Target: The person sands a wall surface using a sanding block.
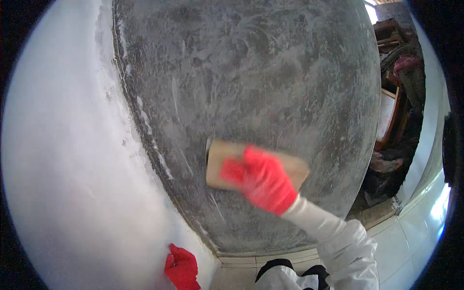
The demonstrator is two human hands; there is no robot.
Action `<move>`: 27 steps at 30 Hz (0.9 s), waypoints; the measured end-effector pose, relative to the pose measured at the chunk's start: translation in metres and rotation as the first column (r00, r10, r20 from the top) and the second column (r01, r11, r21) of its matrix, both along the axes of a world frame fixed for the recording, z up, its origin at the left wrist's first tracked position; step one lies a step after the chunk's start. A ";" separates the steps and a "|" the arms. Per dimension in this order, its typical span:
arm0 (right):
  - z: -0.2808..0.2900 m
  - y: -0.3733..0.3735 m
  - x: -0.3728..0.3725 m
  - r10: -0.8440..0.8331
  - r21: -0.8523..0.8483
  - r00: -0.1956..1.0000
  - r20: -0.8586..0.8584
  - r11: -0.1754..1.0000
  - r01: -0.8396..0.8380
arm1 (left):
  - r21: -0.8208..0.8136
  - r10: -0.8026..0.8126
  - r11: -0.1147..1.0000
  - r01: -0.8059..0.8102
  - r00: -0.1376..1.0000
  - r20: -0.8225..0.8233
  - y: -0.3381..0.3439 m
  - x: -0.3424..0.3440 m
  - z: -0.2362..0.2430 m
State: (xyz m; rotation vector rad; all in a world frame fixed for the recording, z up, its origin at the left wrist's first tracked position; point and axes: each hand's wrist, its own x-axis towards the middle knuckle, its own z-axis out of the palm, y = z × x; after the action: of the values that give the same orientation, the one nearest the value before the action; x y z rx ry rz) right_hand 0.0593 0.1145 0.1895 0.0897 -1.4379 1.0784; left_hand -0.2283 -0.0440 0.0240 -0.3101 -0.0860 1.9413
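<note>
My right hand (265, 181), in a red glove, grips a tan rectangular block (222, 166), blurred by motion. The block lies against the grey plastered wall (251, 82), left of the wall's middle and low on it. A dark, thin edge shows at the block's left end; whether it is a sanding block or a float I cannot tell. At the lower left, my left hand (182, 268), also red-gloved, is beside the white wall (82, 159) with its fingers curled in. The inside of that hand is hidden.
A rough, chipped seam (140, 125) runs where the white and grey walls meet. Pale tiles (396, 241) cover the floor at right. Past the grey wall's right edge stands a pile of wooden pieces and cloth (403, 92). My feet show at the bottom.
</note>
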 end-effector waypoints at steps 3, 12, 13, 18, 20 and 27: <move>-0.026 -0.035 0.013 -0.680 0.589 0.336 0.651 0.732 0.341 | 0.128 -0.044 0.991 0.038 0.998 0.042 -0.020 -0.003 0.014; 0.143 -0.006 0.079 -0.799 0.541 -0.506 -0.325 -0.596 0.594 | 0.109 -0.030 0.994 0.009 0.980 0.198 -0.017 0.002 0.014; 0.161 -0.009 0.050 -0.789 0.527 -0.483 -0.380 -0.614 0.588 | 0.112 -0.022 0.994 0.000 0.980 0.197 -0.022 0.003 0.015; 0.079 -0.010 -0.103 -0.849 0.661 0.518 0.102 0.447 0.603 | 0.114 -0.075 0.992 0.060 0.989 0.125 -0.020 -0.010 0.001; 0.007 -0.015 -0.116 -0.321 0.301 0.808 0.494 0.935 0.187 | 0.071 -0.074 0.996 0.056 0.955 0.287 -0.023 -0.008 0.016; 0.055 -0.039 -0.017 -0.732 0.537 0.425 0.533 0.680 0.498 | 0.113 -0.091 0.992 0.061 0.956 0.278 -0.032 -0.009 0.022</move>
State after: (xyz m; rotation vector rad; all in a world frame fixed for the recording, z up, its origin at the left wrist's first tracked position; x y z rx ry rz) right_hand 0.0424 0.0754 0.2443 -0.7147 -2.0999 0.2000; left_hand -0.2368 -0.0756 0.0465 -0.5128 -0.3561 1.7982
